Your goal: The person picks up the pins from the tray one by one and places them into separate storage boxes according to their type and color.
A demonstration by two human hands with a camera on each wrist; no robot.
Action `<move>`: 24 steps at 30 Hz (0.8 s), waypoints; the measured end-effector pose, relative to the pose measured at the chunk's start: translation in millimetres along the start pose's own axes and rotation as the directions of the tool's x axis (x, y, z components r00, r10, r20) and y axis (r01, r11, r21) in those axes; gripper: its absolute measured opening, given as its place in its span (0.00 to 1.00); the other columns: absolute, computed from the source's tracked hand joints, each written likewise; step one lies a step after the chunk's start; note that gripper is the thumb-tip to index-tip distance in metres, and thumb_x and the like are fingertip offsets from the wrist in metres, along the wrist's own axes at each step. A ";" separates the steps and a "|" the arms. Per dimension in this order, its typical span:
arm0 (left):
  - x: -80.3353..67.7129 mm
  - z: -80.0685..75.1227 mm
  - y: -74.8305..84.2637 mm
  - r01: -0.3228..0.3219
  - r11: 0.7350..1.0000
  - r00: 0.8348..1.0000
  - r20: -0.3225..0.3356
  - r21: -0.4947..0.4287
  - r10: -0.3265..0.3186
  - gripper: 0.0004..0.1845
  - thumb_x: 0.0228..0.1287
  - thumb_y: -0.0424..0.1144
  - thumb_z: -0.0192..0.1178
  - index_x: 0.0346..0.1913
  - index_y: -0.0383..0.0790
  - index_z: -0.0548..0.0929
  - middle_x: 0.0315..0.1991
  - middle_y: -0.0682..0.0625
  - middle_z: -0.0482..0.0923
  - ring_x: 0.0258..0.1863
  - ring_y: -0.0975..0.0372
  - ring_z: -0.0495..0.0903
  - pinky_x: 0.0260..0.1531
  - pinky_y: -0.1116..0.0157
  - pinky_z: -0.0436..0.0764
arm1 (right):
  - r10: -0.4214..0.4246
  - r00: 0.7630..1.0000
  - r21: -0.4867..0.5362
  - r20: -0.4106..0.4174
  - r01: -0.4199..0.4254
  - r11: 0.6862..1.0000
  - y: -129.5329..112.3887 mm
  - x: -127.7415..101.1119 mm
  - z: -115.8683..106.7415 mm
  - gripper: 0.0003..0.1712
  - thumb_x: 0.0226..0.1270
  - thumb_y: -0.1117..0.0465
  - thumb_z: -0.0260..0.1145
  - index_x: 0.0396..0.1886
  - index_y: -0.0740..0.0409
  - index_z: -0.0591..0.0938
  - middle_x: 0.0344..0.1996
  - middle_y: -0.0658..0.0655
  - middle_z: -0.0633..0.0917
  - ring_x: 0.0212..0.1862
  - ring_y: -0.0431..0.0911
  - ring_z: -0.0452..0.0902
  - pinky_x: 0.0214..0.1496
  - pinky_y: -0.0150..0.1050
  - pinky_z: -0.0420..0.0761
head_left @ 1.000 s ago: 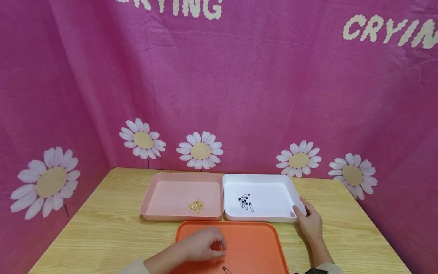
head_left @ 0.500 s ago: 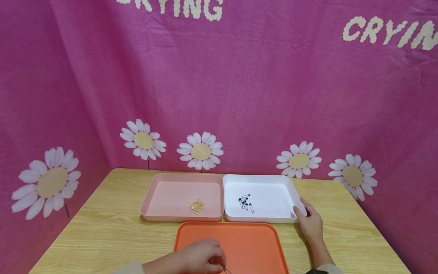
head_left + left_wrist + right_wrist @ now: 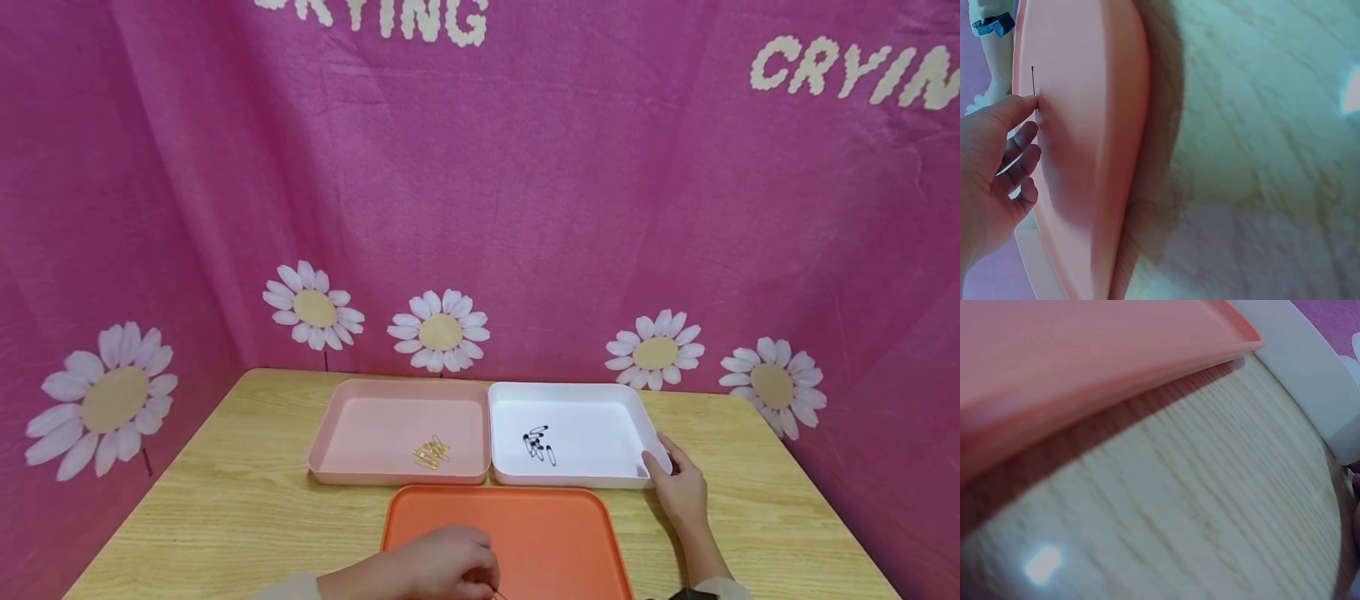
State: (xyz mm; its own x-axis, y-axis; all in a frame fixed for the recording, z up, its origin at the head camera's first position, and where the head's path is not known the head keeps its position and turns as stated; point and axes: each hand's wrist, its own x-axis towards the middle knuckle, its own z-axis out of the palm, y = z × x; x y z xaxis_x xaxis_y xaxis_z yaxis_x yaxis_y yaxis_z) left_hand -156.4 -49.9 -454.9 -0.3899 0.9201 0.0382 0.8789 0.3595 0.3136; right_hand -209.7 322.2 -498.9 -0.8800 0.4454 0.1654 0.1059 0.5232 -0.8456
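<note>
In the head view, the left hand (image 3: 447,565) lay low in the frame, just left of centre, over the near part of the orange tray (image 3: 555,533). Its fingers were curled downward with the tips drawn together at the tray's surface. The left wrist view showed the thumb and fingers (image 3: 1019,140) loosely bent, with the thumb tip touching the lower end of a thin dark pin (image 3: 1032,80) that lay on the tray floor in the upper left of that frame. The pin was touched at its end, but whether the fingers had actually closed on it could not be told. In the head view only a sliver of the pin (image 3: 497,593) showed at the fingertips, near the bottom edge.

The right hand (image 3: 681,490) sat in the lower right of the head view, resting on the wooden table (image 3: 225,508) with its fingers fairly straight and the fingertips against the near right corner of the white tray (image 3: 600,479). It held nothing. The right wrist view gave only a blurred stretch of table, the orange tray's edge and part of the white tray's wall.

Inside the white tray, left of its middle, lay a small cluster of black safety pins (image 3: 538,443). The pink tray (image 3: 375,477) stood touching the white tray's left side, with a small heap of gold safety pins (image 3: 431,452) toward its near right part.
</note>
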 end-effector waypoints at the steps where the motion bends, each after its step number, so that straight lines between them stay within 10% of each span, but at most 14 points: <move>1: 0.5 -0.8 0.8 -0.001 1.000 1.000 0.007 0.003 0.001 0.04 0.61 0.44 0.60 0.35 0.51 0.84 0.26 0.63 0.71 0.27 0.78 0.65 0.31 0.83 0.64 | -0.001 1.000 -0.002 -0.001 0.001 1.000 0.4 0.3 0.1 0.34 0.64 0.48 0.60 0.66 0.58 0.69 0.64 0.67 0.69 0.67 0.58 0.63 0.67 0.52 0.63; 12: 6.9 -2.6 6.2 0.022 0.998 0.999 0.037 0.054 -0.024 0.03 0.61 0.43 0.61 0.31 0.50 0.82 0.24 0.64 0.68 0.25 0.77 0.64 0.30 0.83 0.65 | -0.008 1.000 -0.004 -0.003 0.008 1.000 -0.1 0.2 -1.7 0.33 0.64 0.49 0.61 0.66 0.58 0.69 0.63 0.67 0.70 0.66 0.57 0.63 0.67 0.51 0.62; 24: 9.5 1.1 9.2 0.201 0.961 0.977 0.108 -0.189 -0.183 0.04 0.59 0.38 0.61 0.28 0.47 0.79 0.21 0.64 0.67 0.22 0.77 0.66 0.25 0.80 0.70 | 0.009 1.000 -0.002 0.014 -0.009 1.000 -2.3 -2.2 -1.9 0.34 0.64 0.48 0.60 0.66 0.59 0.68 0.64 0.68 0.69 0.67 0.58 0.63 0.67 0.52 0.61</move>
State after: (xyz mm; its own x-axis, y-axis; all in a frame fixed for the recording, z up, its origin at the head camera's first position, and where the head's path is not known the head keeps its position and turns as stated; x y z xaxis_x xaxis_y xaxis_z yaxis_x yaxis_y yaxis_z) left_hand -151.7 -37.6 -452.7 -0.5123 0.8501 -0.1223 0.7147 0.5010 0.4881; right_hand -207.1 321.4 -496.4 -0.8854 0.4398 0.1507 0.1148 0.5210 -0.8458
